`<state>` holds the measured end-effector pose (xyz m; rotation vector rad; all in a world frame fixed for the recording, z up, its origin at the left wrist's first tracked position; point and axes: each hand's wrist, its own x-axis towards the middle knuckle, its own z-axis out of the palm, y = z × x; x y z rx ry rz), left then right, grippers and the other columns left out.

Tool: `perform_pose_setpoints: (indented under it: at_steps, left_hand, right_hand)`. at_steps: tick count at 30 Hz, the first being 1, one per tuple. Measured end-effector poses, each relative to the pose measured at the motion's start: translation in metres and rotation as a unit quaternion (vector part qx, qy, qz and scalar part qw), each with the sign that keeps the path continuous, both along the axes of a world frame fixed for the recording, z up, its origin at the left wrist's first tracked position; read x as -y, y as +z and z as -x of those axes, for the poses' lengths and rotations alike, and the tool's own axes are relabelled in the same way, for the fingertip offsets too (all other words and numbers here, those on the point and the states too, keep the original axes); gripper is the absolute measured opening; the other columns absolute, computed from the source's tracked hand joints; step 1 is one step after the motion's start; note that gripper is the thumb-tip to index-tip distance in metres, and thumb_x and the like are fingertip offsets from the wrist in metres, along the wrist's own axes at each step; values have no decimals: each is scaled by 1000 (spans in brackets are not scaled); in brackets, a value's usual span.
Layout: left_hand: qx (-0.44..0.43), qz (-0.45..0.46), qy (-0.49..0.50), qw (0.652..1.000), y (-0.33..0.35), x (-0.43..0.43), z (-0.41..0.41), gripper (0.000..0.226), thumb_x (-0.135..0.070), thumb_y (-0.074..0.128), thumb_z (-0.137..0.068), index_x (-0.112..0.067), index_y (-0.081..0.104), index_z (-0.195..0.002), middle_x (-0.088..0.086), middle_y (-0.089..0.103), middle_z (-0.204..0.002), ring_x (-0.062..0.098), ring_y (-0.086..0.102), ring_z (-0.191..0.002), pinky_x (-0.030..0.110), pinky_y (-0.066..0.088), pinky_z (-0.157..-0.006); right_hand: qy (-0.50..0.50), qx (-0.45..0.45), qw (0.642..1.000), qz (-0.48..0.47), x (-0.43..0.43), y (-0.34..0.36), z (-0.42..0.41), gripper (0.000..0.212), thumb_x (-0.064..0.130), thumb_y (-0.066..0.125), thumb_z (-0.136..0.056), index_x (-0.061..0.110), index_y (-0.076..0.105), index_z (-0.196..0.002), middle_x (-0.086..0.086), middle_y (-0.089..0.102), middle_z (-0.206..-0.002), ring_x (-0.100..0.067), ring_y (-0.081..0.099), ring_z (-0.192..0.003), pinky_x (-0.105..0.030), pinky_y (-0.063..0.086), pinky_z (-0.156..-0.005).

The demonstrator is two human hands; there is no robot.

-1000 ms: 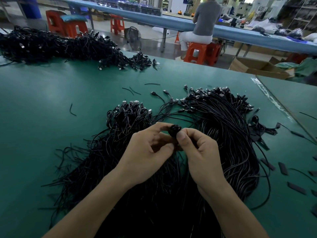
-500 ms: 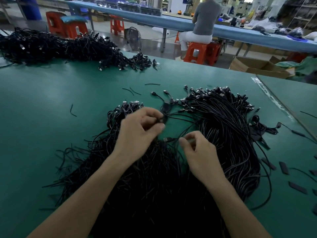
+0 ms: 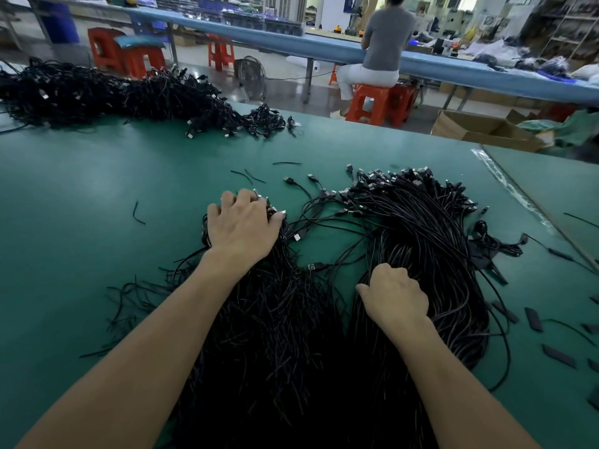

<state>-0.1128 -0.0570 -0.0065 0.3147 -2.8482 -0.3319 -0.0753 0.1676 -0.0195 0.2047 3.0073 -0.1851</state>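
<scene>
Left hand point(image 3: 243, 225) has split from the right and now claws over the plug ends of the left cable bundle point(image 3: 275, 319), right hand point(image 3: 393, 293) dropped onto the right cable bundle point(image 3: 421, 228), fingers curled in, apparently gripping strands, so likely fetching the next cable

Black cables point(image 3: 421, 228) with silver-tipped plugs cover a plain dark green surface point(image 3: 81, 205). Behind them are bright orange-red stools point(image 3: 372, 102), a pale blue surface point(image 3: 324, 48), a seated person point(image 3: 387, 40) in a grey top and white trousers, and a brown cardboard box point(image 3: 479, 131).
</scene>
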Motion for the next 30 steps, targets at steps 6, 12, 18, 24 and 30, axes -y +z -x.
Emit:
perform_pose_setpoints:
  at_steps: [6, 12, 18, 24, 30]
  left_hand:
    - [-50, 33, -14, 998, 1, 0, -11, 43, -48, 51, -94, -25, 61, -129, 2, 49, -139, 28, 42, -125, 47, 31, -98]
    - [-197, -38, -157, 967, 11, -23, -31, 14, -28, 59, -95, -21, 71, -100, -4, 68, -99, 16, 57, -93, 33, 41, -90]
    - [-95, -121, -279, 948, 7, -40, -40, 21, -28, 58, -97, -26, 63, -117, -18, 62, -88, 9, 55, -90, 30, 45, -90]
    - [-22, -154, -298, 942, -4, -41, -47, 22, -31, 58, -98, -30, 60, -120, -19, 61, -88, 3, 53, -86, 21, 41, -75]
    - [10, -172, -309, 935, -5, -38, -50, 29, -26, 58, -98, -30, 56, -127, -15, 65, -92, 7, 55, -91, 35, 50, -92]
  right_hand:
    - [-41, 18, 997, 60, -6, -2, 7, 24, 18, 50, -96, 12, 42, -75, -3, 48, -75, -20, 47, -61, -28, 34, -51]
    - [-50, -10, 953, 300, -13, 5, 13, 41, 22, 51, -101, 12, 37, -63, -3, 46, -61, -19, 43, -50, -35, 46, -52]
    - [-55, -23, 976, 211, -18, 19, 19, 41, 20, 46, -103, 10, 35, -64, -8, 51, -70, -22, 39, -54, -31, 39, -59]
    - [-193, 18, 790, 582, -14, 15, 24, 19, 1, 39, -98, 5, 52, -86, -5, 41, -62, -14, 33, -50, -25, 29, -44]
    - [-85, -169, 867, 460, 6, 15, 8, 34, 26, 44, -103, 14, 66, -80, 11, 42, -47, -6, 36, -42, -27, 33, -48]
